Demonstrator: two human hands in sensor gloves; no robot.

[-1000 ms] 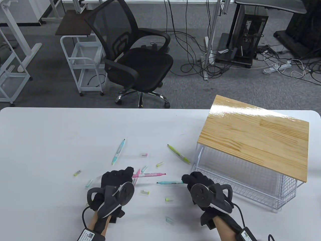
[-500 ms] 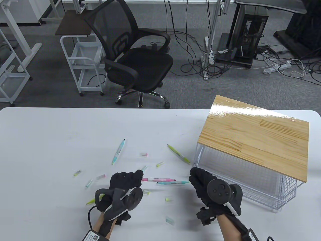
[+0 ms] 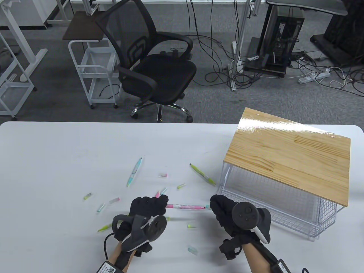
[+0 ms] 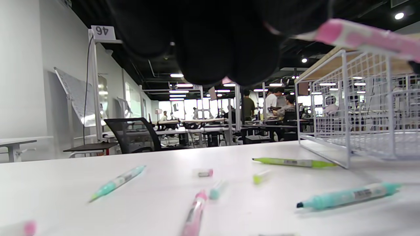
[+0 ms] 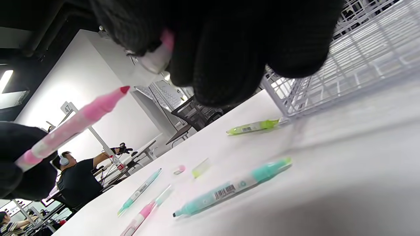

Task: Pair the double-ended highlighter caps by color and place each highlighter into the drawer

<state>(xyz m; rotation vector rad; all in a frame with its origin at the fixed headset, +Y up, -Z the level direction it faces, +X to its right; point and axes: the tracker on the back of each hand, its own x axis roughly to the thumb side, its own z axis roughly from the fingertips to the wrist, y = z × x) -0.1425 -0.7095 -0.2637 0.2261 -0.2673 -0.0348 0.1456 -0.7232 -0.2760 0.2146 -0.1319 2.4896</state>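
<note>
A: Setting: white table [image 3: 57, 148] in an open office; black mesh chair [image 3: 148, 59] and floor cables behind it. Grip state?

B: Left hand [image 3: 148, 206] curled round one end of a pink highlighter [image 3: 186, 206], held above the table, approx. level in the table view; its bare tip points toward the right hand [image 3: 220, 206]. Right hand's fingers pinch a clear cap with a pink end [image 5: 157, 55], seen in the right wrist view; cap sits near that tip; whether it touches, cannot tell.

A: Nearest items?

B: Below the hands, a teal highlighter [image 5: 229, 188] lies uncapped on the table; in the table view it's mostly hidden. A second pink pen [image 4: 193, 209] lies nearer the left hand, blurred.

A: Farther out?

B: Green highlighter [image 3: 202, 175] lies diagonal, just beside the wire drawer [image 3: 278, 210]; another teal highlighter [image 3: 134, 171] further left. Loose caps scattered: pink [image 3: 162, 175], green [image 3: 181, 186], green [image 3: 87, 195], teal [image 3: 192, 250].

A: Drawer?

B: White wire basket under a wooden top [image 3: 290, 153], at table's right; no highlighter visible in it.
</note>
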